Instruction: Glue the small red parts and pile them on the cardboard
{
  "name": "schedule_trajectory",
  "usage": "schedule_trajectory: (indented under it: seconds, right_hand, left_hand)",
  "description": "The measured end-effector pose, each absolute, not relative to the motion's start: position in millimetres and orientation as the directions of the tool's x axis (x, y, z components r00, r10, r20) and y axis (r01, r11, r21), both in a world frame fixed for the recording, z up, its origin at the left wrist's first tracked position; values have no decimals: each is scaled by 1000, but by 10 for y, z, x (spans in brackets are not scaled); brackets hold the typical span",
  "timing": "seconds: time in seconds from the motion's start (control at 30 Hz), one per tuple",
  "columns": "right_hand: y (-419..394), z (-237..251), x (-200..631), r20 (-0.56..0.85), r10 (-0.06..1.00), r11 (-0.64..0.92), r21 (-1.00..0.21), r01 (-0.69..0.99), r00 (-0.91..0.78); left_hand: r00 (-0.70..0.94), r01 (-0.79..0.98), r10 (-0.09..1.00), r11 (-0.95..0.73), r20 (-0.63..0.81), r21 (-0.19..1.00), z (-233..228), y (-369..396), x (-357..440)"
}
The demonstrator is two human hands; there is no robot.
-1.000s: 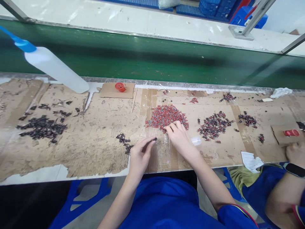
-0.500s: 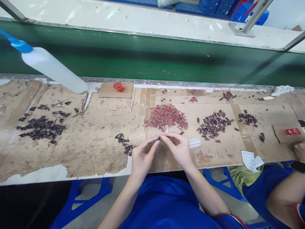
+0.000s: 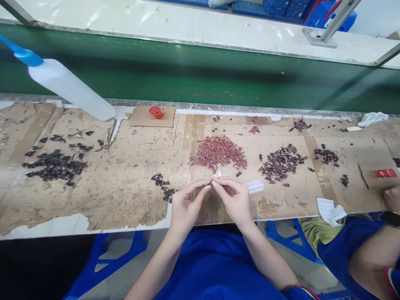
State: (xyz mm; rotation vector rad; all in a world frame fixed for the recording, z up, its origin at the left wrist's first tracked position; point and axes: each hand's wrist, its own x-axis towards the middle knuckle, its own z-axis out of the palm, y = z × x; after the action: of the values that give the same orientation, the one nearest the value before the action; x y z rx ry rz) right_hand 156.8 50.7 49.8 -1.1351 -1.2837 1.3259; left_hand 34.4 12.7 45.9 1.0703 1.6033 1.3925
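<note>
- Here, green conveyor belt (image 3: 200,79) runs the full width behind the bench, with a pale ledge beyond it.
- Cardboard-covered bench top (image 3: 125,183), torn and worn, takes up the near half of the view; white surface shows at its front-left edge.
- White squeeze bottle (image 3: 70,89) with blue nozzle lies tilted at far left, over the bench's back edge.
- Black parts pile (image 3: 54,166) on the left side, well apart from the hands.
- Red parts pile (image 3: 218,152) mid-bench, just beyond the hands.
- Mixed dark-and-red pile (image 3: 281,162) to the right of the red one, with smaller clusters further right.
- Left hand (image 3: 184,206) and right hand (image 3: 234,200) meet in front of the red pile, fingertips together over the cardboard.
- Both hands pinch one small dark piece (image 3: 211,182) between thumb and forefinger tips; it sits right at the meeting point, lifted just off the bench. Too small to tell its shape.
- Small black cluster (image 3: 162,185) just left of the left hand.
- Clear little tube (image 3: 254,186) lies just beside the right hand, on the cardboard.
- Red cap (image 3: 155,111) on a loose cardboard square near the back edge.
- Another person's arm (image 3: 375,254) and blue clothing at lower right, apart from these hands.
</note>
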Motion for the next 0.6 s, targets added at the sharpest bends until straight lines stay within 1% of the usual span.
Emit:
schedule_trajectory:
  seconds: [0.1,0.17,0.4,0.47,0.6]
  right_hand:
    - [492,514,1575,50,992,47,-999,-25,-119]
    - [486,524,1580,73,991,69,-997,-33,-115]
    - [469,554,1605,104,987,102,-995,-21,-122]
    - [449,555,1631,134,985,136,-991,13,-111]
    - [382,557,1720,235,971,239,-957,165,-44]
  left_hand:
    - [-356,41,932,80,-60,996,480,133,347]
    - [-346,22,936,83,-70,996,503,134,356]
    - [-341,93,940,68,-33,993,573,136,390]
    - [-326,103,945,59,-23,993,579,139,411]
    - [-275,114,961,8,24,993,600,151,507]
